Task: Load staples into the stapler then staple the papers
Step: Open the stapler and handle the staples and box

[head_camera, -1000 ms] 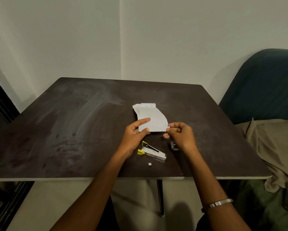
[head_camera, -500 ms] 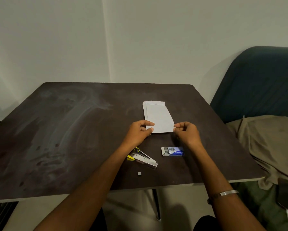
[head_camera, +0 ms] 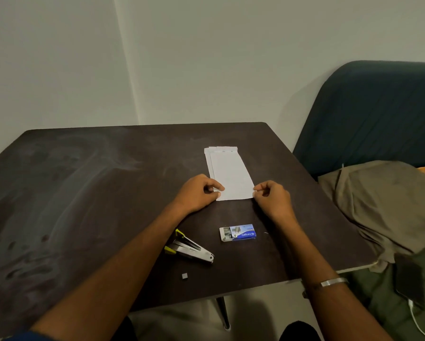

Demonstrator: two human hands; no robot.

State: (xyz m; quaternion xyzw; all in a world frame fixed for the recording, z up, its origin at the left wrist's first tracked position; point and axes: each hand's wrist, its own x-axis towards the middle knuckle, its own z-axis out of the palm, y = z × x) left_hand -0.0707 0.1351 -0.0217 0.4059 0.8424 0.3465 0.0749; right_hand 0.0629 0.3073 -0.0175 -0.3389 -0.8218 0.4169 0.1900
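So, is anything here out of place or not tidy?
A small loose piece of staples lies alone near the table's front edge, apart from the staple box. The papers are stacked slightly uneven at the far end.

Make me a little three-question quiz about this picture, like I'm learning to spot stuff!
1. True or false: the stapler is lying on the table.
2. What are the left hand and right hand both pinching?
3. Which lies nearer the papers: A) the staple box, B) the small staple piece?

Key: 1. True. 2. The papers' near corners. 3. A.
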